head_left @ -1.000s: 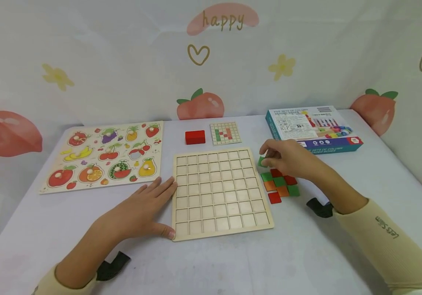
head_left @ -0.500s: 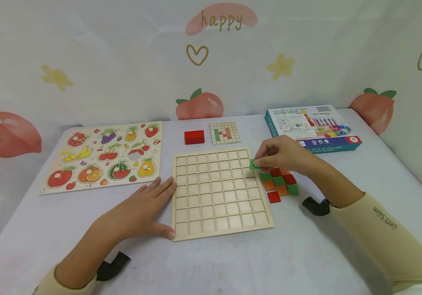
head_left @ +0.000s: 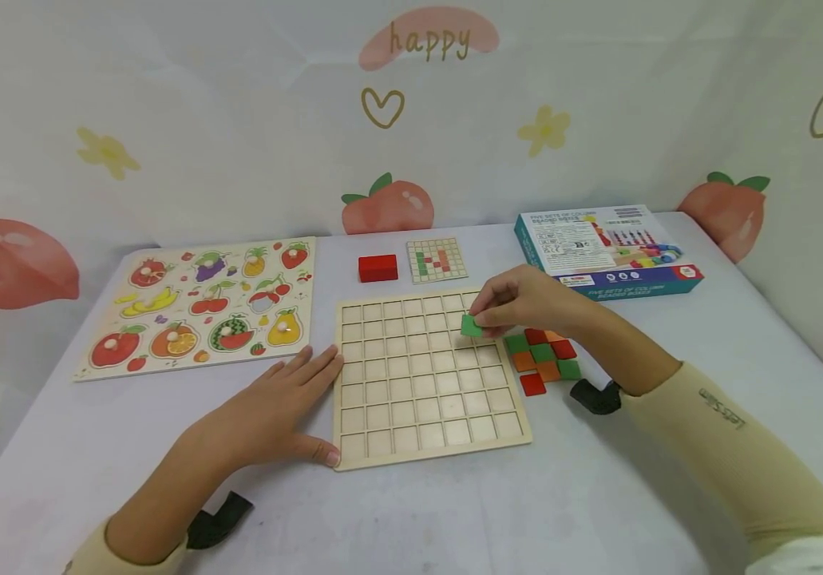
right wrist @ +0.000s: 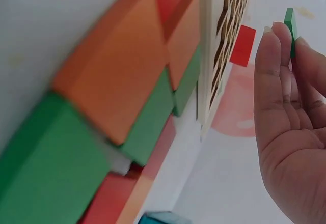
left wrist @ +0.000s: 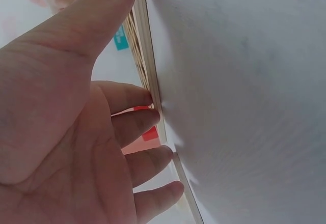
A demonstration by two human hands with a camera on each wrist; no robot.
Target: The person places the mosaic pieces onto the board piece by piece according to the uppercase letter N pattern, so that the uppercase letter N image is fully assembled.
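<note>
My right hand (head_left: 519,299) pinches a green square tile (head_left: 472,326) between thumb and fingers, over the right part of the wooden grid board (head_left: 411,379). In the right wrist view the thin green tile (right wrist: 290,28) stands on edge between the fingertips. My left hand (head_left: 274,411) lies with straight, spread fingers along the board's left edge, thumb at its near left corner. The left wrist view shows those fingertips (left wrist: 165,152) right at the board's edge (left wrist: 147,56). Beside the board's right edge lie several red, orange and green tiles (head_left: 546,352).
A fruit knob puzzle (head_left: 203,307) lies at the left. Behind the board are a red block (head_left: 378,268) and a small card (head_left: 437,260) with a coloured grid pattern. A boxed toy set (head_left: 608,251) sits at the back right, before a printed backdrop (head_left: 239,120).
My right hand has lifted the green tile from beside the other tiles and carried it left, over the grid board. The left hand has stayed in place.
</note>
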